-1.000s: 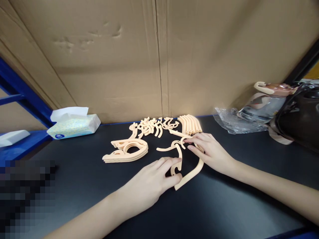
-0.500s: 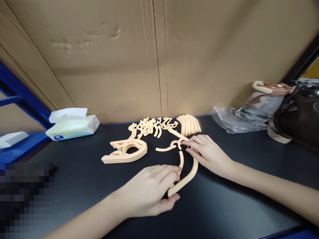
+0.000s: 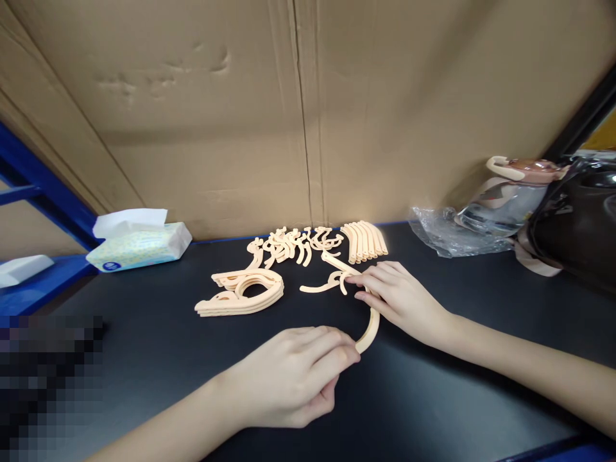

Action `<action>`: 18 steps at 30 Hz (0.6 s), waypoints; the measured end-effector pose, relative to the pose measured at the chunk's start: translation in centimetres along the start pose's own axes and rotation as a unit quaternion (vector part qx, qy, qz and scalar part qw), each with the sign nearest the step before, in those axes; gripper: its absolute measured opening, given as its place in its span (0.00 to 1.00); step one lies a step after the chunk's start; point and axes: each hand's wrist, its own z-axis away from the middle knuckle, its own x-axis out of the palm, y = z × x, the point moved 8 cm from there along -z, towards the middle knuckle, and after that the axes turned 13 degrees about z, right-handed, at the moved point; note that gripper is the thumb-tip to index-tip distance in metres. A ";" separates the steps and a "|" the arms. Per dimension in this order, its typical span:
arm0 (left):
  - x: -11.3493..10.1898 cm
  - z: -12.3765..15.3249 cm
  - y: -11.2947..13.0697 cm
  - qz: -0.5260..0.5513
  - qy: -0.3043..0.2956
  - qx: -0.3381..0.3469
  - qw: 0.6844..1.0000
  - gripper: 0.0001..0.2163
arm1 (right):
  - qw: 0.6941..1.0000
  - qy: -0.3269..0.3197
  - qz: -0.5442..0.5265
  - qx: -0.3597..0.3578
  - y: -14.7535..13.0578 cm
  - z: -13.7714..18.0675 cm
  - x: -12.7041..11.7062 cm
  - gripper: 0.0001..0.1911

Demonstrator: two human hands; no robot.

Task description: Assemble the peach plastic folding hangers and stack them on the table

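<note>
On the black tabletop (image 3: 433,398) my left hand (image 3: 293,375) is closed in a pinch on the near end of a curved cream plastic hanger arm (image 3: 370,327). My right hand (image 3: 399,296) grips the far end of that same arm, fingers curled, fingertips beside a loose hook piece (image 3: 327,284). Further back lie a stack of finished cream hangers (image 3: 243,295), a heap of small hook parts (image 3: 293,244) and a row of curved arm parts (image 3: 366,241).
A tissue pack (image 3: 137,244) sits at the back left by a blue shelf frame (image 3: 43,192). At the right are a crumpled clear bag (image 3: 447,234), a water bottle (image 3: 510,192) and a dark bag (image 3: 577,224). Cardboard (image 3: 308,109) walls the back.
My left hand slid nearer and closed over the near end of the arm piece, which swung with it. The small hook it touched is now hidden. My right hand barely moved.
</note>
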 end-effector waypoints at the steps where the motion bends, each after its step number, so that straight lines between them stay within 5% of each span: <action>1: 0.0 0.0 0.0 0.001 -0.001 -0.001 1.000 0.15 | 1.000 0.001 -0.002 -0.002 0.0 0.0 -0.1 0.12; 11: -0.3 0.4 -1.8 -0.040 0.026 -0.053 0.997 0.15 | 0.999 -0.008 -0.031 -0.043 -0.3 0.1 0.2 0.12; 18: -1.5 0.5 -3.0 -0.144 0.088 -0.099 0.981 0.06 | 0.997 -0.014 -0.046 -0.059 -0.6 -0.1 0.4 0.12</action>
